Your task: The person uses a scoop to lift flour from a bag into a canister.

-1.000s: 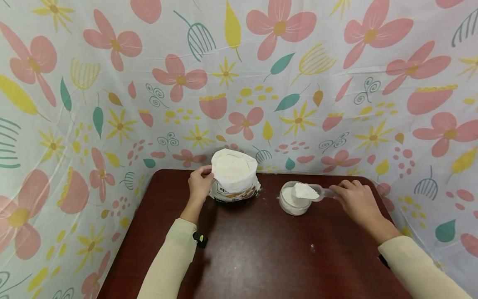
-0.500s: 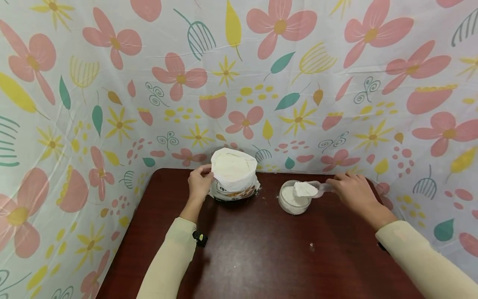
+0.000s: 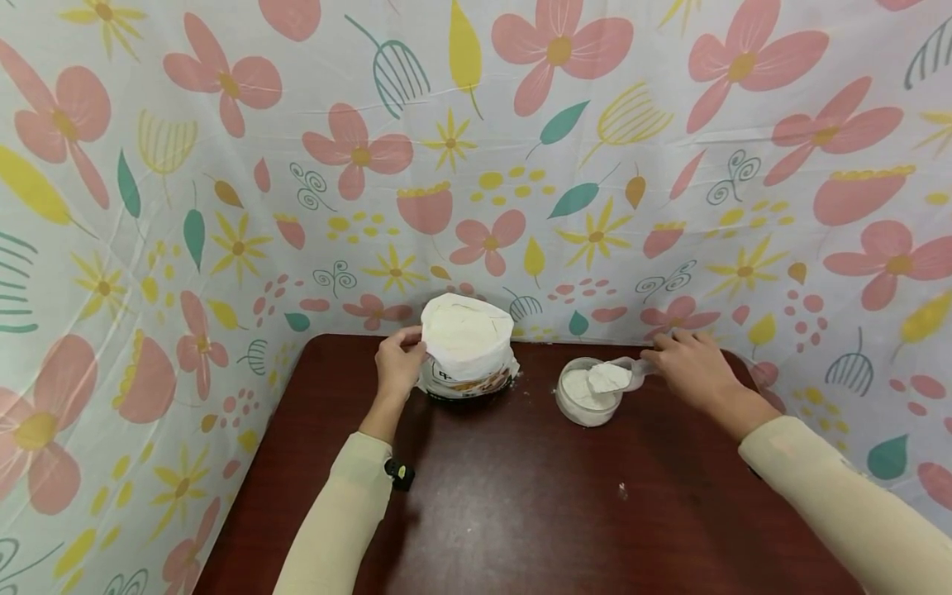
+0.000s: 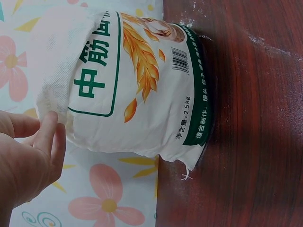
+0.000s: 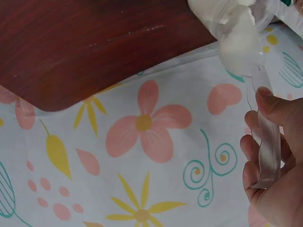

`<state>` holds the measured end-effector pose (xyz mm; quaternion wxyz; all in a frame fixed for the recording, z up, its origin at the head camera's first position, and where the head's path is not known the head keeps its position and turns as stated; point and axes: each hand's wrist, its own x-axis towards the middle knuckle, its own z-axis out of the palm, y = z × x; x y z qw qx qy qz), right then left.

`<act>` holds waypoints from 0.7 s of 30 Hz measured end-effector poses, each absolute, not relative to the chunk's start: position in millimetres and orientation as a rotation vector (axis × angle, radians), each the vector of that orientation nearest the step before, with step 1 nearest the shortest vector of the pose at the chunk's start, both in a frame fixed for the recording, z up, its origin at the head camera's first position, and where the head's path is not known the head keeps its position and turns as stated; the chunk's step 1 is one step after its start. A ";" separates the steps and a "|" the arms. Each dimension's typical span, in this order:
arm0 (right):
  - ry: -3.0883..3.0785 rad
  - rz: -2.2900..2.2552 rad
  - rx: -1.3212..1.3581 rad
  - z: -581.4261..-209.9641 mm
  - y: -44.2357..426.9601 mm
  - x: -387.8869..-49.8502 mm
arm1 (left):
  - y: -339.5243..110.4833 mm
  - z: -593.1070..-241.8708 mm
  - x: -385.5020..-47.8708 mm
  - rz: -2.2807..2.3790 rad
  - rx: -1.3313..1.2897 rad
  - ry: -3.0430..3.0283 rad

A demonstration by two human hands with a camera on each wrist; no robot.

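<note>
A flour bag (image 3: 476, 382) stands at the back of the table with its white top folded open and pale flour inside. My left hand (image 3: 397, 364) pinches the left side of its rim; in the left wrist view thumb and fingertips meet at that edge. To the right sits a round clear container (image 3: 583, 411) with flour in it. My right hand (image 3: 692, 368) grips the handle of a clear plastic scoop (image 5: 269, 151). Heaped with flour, the scoop's bowl is over the container's right side. Whether it touches the rim cannot be told.
The dark reddish-brown table (image 3: 506, 496) ends at the back against a flower-printed cloth (image 3: 446, 165), which also hangs along both sides. Flour specks lie beside the bag, and a small pale spot (image 3: 622, 492) marks the table nearer me.
My right hand has shifted a little left and toward the back, while the scoop's heap stays over the container. The left hand and the bag have hardly moved.
</note>
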<state>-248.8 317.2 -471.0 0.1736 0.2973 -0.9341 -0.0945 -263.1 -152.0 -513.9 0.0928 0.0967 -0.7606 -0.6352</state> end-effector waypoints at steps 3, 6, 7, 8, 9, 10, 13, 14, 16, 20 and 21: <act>-2.641 -0.319 0.855 -467.4 316.0 -249.3 | -151.7 -514.2 -263.4 -1.890 0.289 -2.257; -2.627 -0.363 0.871 -464.3 315.8 -250.3 | -151.4 -513.7 -262.9 -1.889 0.280 -2.255; -2.623 -0.375 0.876 -463.4 316.0 -250.7 | -151.3 -513.4 -262.6 -1.887 0.278 -2.253; -2.620 -0.389 0.882 -462.2 316.1 -250.9 | -151.1 -513.1 -262.2 -1.883 0.276 -2.255; -2.611 -0.399 0.892 -460.6 316.0 -251.1 | -151.1 -513.2 -262.2 -1.879 0.275 -2.256; -2.604 -0.410 0.901 -459.0 316.0 -251.1 | -151.0 -513.3 -262.1 -1.875 0.273 -2.256; -2.594 -0.434 0.932 -453.6 314.7 -251.5 | -150.9 -513.7 -261.8 -1.855 0.275 -2.260; -2.597 -0.438 0.943 -451.6 314.0 -251.4 | -150.9 -513.9 -261.8 -1.847 0.277 -2.262; -2.611 -0.451 0.967 -448.2 312.8 -252.0 | -150.9 -514.1 -261.8 -1.838 0.275 -2.262; -2.634 -0.472 1.009 -443.2 311.7 -253.7 | -150.6 -514.4 -262.0 -1.836 0.268 -2.259; -2.631 -0.477 1.019 -442.2 311.8 -254.4 | -150.4 -514.4 -262.2 -1.839 0.265 -2.259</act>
